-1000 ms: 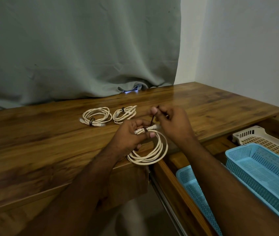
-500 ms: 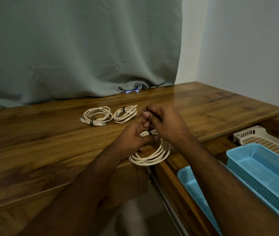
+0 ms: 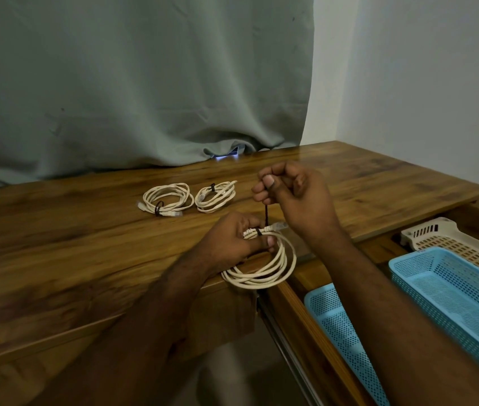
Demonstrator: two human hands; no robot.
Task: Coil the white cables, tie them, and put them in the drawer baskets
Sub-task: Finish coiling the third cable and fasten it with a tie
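Near the table (image 3: 86, 259) edge, left hand (image 3: 229, 241) grips the coiled cable (image 3: 261, 273) — right hand (image 3: 294, 197) pinches the dark tie (image 3: 266, 213) (pulled tight). A slip could let loops spring loose.

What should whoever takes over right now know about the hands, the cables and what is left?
Left hand grips the third coil at the table edge. Right hand pinches the dark tie, pulled up from the coil.
Done: two tied coils lie on the table.
Left: finish this tie, then put all three coils in the drawer baskets; none holds a cable in view.
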